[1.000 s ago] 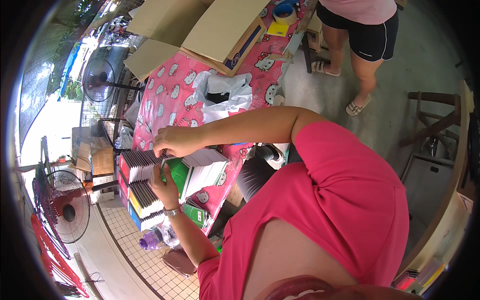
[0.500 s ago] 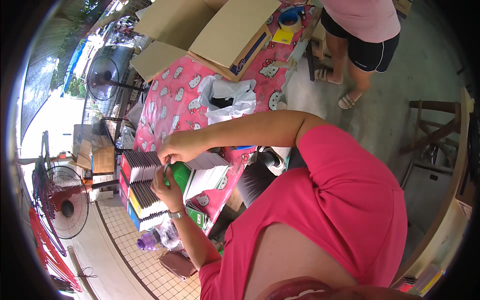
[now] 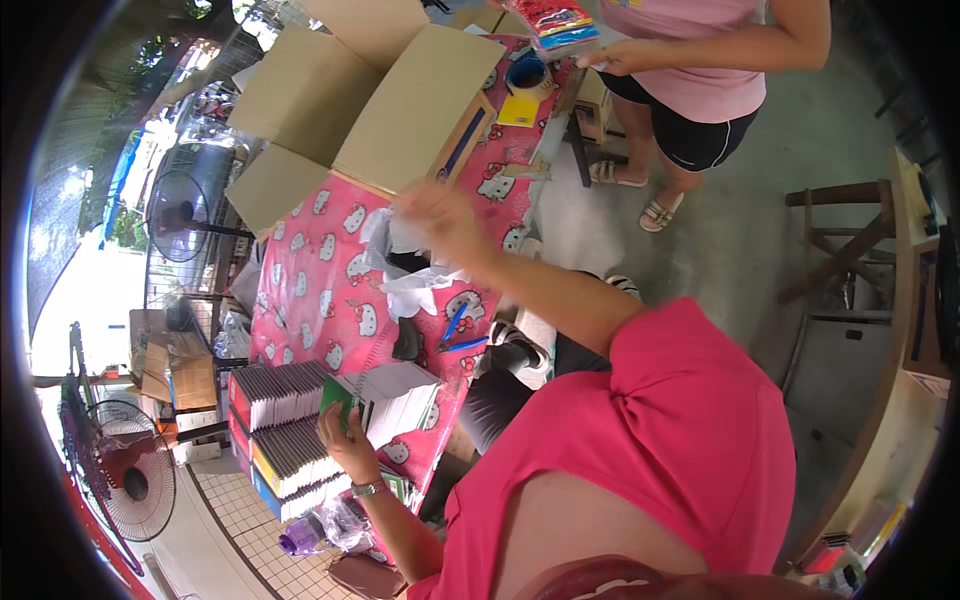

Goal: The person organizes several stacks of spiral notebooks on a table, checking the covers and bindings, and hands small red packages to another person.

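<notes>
My left hand (image 3: 347, 445) is closed on the edge of a green-covered notebook (image 3: 338, 396), which leans against a stack of white-paged notebooks (image 3: 400, 392). Beside it stand rows of dark spiral-bound notebooks (image 3: 285, 395) with red, yellow and blue covers. My right hand (image 3: 440, 222) is raised over the table, above a white plastic bag (image 3: 410, 295) and near the cardboard box flap. Motion smears its fingers, so whether it holds anything is unclear. Blue-handled pliers (image 3: 456, 335) and a small dark object (image 3: 408, 340) lie between the bag and the notebooks.
An open cardboard box (image 3: 410, 110) takes up the table's far end. Near it are a tape roll (image 3: 528, 76) and a yellow card (image 3: 518, 111). A co-worker's hand (image 3: 620, 57) holds a plastic-wrapped colourful pack (image 3: 552, 25). Fans stand at left; a wooden stool (image 3: 845, 240) at right.
My right hand has left the notebooks and swung away to above the bag. The green cover, bent before, now stands straighter in my left hand. The co-worker's pack has come into view.
</notes>
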The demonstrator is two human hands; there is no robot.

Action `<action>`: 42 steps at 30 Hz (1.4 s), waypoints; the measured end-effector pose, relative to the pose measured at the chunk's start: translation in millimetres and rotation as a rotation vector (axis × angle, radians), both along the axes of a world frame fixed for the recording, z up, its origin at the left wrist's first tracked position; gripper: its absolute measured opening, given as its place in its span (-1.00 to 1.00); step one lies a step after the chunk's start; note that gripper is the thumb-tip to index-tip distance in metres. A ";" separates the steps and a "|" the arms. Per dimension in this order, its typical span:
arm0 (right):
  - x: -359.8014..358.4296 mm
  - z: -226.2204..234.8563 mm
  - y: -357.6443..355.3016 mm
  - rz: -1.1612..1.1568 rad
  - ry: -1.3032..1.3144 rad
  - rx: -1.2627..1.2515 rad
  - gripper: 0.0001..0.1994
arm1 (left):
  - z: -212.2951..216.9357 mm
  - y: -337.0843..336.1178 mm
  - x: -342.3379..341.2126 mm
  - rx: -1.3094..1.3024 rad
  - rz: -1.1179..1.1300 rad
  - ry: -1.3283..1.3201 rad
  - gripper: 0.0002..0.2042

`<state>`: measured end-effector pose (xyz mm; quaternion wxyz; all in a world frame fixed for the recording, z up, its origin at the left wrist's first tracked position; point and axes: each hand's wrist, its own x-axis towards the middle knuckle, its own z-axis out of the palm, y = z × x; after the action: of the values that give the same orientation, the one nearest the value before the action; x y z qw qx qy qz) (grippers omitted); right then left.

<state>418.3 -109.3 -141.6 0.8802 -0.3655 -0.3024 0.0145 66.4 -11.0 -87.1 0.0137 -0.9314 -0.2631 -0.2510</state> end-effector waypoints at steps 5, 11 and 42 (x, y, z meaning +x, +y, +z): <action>109.1 9.3 -110.8 -0.288 0.741 0.278 -0.51 | 12.3 -3.9 4.9 -0.056 0.074 0.070 -0.78; 130.3 35.7 -150.3 -0.123 0.775 0.553 -0.49 | 36.0 -32.0 63.4 -0.035 -0.064 -0.150 -0.85; 6.5 -29.6 -84.1 0.221 -0.257 -0.737 -0.64 | -157.6 -61.3 221.8 -0.553 -0.295 -0.412 0.19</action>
<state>424.8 -193.4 -171.2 0.6385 -0.6206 -0.4220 0.1707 288.1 -72.3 -244.7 -0.3279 -0.8577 -0.1812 -0.3521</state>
